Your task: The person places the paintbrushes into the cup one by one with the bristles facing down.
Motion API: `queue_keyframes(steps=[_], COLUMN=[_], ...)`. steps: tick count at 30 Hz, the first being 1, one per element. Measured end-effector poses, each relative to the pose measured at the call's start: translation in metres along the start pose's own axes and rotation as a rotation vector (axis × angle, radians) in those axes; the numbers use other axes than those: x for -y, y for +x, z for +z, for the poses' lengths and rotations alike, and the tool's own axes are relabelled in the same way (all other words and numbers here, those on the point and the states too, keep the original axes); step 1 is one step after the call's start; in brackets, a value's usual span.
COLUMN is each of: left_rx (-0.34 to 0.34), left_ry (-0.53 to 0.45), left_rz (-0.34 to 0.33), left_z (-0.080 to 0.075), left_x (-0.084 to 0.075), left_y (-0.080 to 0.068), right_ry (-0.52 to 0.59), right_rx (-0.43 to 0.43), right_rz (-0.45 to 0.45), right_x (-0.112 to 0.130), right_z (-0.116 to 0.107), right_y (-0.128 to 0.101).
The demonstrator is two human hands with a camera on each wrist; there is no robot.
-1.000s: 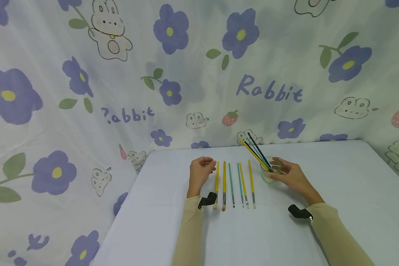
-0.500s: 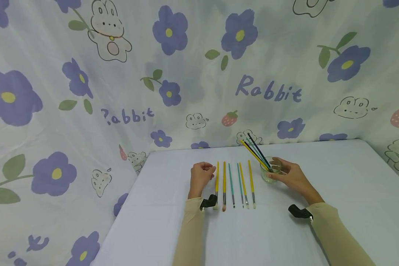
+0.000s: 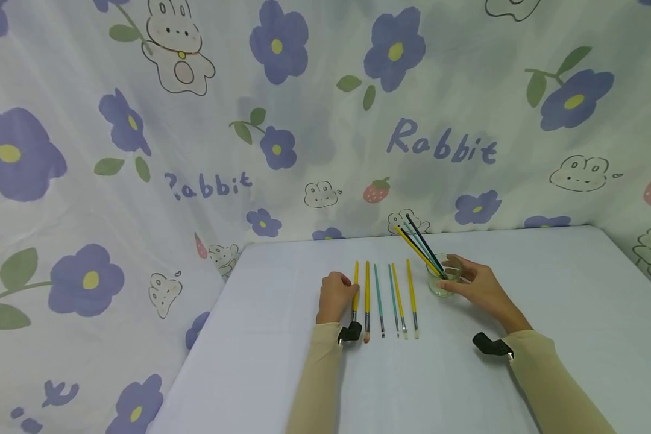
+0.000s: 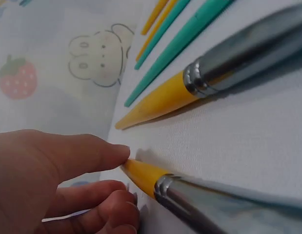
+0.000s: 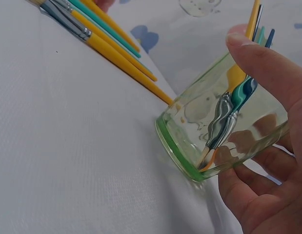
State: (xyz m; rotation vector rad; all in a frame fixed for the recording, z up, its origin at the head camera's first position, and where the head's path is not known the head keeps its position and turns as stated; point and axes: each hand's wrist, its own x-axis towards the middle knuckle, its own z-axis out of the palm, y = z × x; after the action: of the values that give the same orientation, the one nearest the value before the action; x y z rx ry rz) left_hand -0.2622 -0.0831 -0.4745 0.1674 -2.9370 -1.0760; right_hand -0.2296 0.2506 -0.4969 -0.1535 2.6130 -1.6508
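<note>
A flowered backdrop cloth [image 3: 141, 150] printed twice with "Rabbit" hangs behind the white desk [image 3: 521, 361]. Five paintbrushes lie in a row, long axes running away from the person, bristles pointing toward them. The left hand [image 3: 336, 295] curls its fingers [image 4: 92, 156] round the handle of the leftmost yellow brush [image 3: 354, 292], which has a silver ferrule. The right hand [image 3: 480, 288] wraps its fingers round a clear greenish glass [image 3: 443, 282], just right of the row, holding several brushes [image 3: 420, 244] that lean up and left.
</note>
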Motion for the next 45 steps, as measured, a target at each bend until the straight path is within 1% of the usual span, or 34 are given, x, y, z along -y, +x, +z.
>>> queue_keyframes(steps=[9,14,17,19,23,27,30,34,39,45], left_rx=[-0.012,-0.035,-0.033,-0.014,0.039,0.086,0.112,0.152,0.201,0.216], left_ry=[0.099,0.167,0.176,0.156,0.068,-0.101,-0.265,-0.440,-0.566,-0.667], left_rz=[0.019,0.025,0.015,0.002,-0.011,-0.010,-0.028,-0.045,-0.044,-0.015], left_z=[-0.002,-0.002,-0.004,-0.007,-0.017,-0.033,-0.045,-0.055,-0.059,-0.059], left_x=[-0.001,-0.003,-0.002,-0.001,0.005,0.009,0.009,0.006,0.002,-0.004], left_y=[-0.003,-0.003,-0.004,-0.004,-0.004,-0.002,0.000,0.001,0.001,-0.002], right_ry=[0.005,0.014,0.008,0.004,0.002,0.006,0.003,-0.003,-0.006,0.003], right_rx=[-0.001,0.000,-0.004,-0.005,-0.006,-0.002,-0.002,-0.005,-0.003,0.001], right_rz=[-0.008,-0.001,0.001,-0.002,-0.007,-0.009,-0.009,-0.011,-0.008,-0.011], right_x=[0.002,0.001,-0.001,-0.001,-0.001,0.000,0.001,0.001,0.000,0.003], right_z=[-0.001,0.000,0.000,0.000,-0.001,-0.001,-0.002,-0.001,-0.001,0.000], right_y=[-0.001,0.000,0.001,0.001,0.000,-0.001,-0.001,-0.001,0.000,-0.002])
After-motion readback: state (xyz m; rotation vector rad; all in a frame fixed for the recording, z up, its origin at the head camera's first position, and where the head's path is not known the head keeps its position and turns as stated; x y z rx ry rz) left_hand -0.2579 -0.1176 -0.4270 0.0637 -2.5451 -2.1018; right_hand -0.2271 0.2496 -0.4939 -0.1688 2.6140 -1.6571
